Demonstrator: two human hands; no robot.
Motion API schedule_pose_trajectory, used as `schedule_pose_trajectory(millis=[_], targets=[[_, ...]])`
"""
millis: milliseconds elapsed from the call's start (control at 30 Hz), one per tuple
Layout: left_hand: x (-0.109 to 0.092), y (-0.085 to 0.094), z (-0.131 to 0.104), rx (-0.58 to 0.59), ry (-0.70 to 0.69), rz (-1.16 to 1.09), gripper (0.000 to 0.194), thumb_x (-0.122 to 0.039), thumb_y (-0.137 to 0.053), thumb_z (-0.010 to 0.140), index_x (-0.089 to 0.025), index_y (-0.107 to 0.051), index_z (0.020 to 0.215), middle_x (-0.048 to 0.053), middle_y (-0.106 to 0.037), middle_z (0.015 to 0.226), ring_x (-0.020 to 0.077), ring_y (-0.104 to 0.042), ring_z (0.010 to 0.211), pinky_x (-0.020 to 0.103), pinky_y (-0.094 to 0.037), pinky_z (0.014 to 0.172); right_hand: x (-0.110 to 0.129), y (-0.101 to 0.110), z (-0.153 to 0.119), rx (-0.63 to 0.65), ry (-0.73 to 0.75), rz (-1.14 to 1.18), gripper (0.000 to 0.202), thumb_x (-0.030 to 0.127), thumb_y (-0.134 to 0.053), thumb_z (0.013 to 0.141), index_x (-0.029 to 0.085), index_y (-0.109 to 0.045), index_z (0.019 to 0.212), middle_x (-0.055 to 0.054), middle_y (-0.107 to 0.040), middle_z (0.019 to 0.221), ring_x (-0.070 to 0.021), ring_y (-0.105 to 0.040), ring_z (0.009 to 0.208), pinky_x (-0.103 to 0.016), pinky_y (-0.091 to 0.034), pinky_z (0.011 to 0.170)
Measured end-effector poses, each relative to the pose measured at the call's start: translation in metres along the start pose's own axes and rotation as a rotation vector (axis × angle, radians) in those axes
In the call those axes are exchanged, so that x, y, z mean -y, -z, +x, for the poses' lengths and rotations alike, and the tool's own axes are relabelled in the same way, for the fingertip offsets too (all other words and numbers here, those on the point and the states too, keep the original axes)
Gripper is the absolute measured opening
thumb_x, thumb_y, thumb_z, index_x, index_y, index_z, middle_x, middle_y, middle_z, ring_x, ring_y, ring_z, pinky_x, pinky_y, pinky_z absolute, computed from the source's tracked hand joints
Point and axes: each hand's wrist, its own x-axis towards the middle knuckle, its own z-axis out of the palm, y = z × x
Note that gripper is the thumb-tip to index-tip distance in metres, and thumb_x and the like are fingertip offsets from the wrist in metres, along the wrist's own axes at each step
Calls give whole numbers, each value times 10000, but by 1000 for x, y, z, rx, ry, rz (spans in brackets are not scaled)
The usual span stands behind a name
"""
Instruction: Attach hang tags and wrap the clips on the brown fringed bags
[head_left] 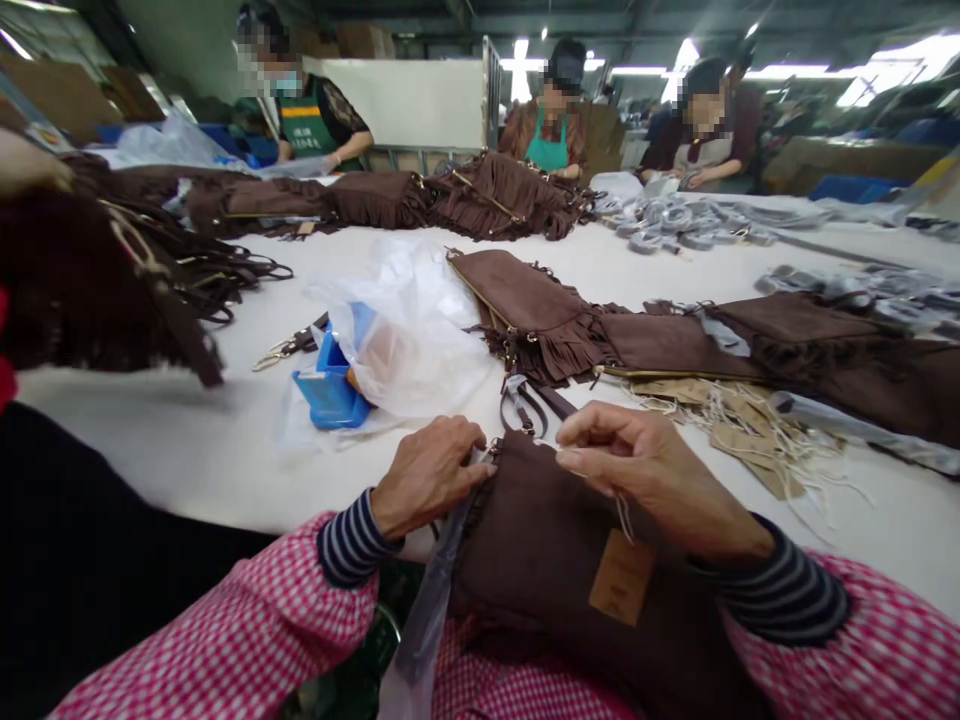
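A dark brown fringed bag (525, 540) leans between my lap and the table's front edge. At its upper left corner my left hand (435, 475) pinches the bag near a metal fitting. Above its top edge, my right hand (652, 475) is closed on the white string of a brown cardboard tag (622, 577), which hangs against the bag's face. A clear plastic strip (427, 620) runs down the bag's left side. Behind the top edge lies a looped brown strap (525, 410).
More brown fringed bags (517, 285) lie across the white table (255, 470). Loose tags with strings (750, 440) are at right. A blue plastic box (330, 385) stands by a clear bag (420, 350). A co-worker's hand (30, 165) holds a fringed bag at left; several people work opposite.
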Motion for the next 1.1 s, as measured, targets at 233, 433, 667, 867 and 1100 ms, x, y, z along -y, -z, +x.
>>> schedule_pose_trajectory(millis=[233, 433, 667, 867, 1100], targets=[[14, -3, 9, 34, 76, -518, 130, -287, -578, 825, -172, -635, 802, -1, -605, 725, 158, -531, 695, 254, -346, 600, -21, -32, 38, 45, 186, -357, 118, 135, -620, 827, 170, -719, 774, 6, -683, 755, -138, -600, 731, -256, -424, 684], [23, 9, 19, 101, -68, -518, 149, -264, -525, 874, -175, -618, 800, -21, -544, 686, 137, -483, 650, 249, -325, 594, -31, -34, 41, 11, 142, -317, 112, 195, -611, 854, 166, -705, 801, 3, -658, 713, -137, -571, 650, -245, -406, 597], [15, 31, 32, 52, -310, 142, 126, -215, -541, 926, -218, -667, 919, 40, -633, 869, 211, -550, 845, 323, -356, 740, -34, -37, 45, -66, 220, -413, 102, 203, -615, 854, 175, -693, 795, -5, -665, 728, -153, -583, 672, -261, -416, 626], [5, 13, 17, -264, -344, 574, 164, -178, -460, 964, -195, -609, 1032, 112, -609, 1040, 283, -514, 1003, 392, -349, 779, -35, -38, 47, -82, 215, -432, 89, 182, -613, 839, 181, -683, 783, 8, -652, 698, -149, -578, 647, -265, -413, 625], [6, -33, -11, -249, 65, 319, 373, -372, -367, 1028, -194, -647, 856, 72, -660, 784, 216, -565, 704, 328, -318, 624, -35, -42, 47, -114, 232, -483, 79, 135, -607, 799, 179, -663, 765, 3, -645, 706, -152, -574, 657, -267, -405, 624]])
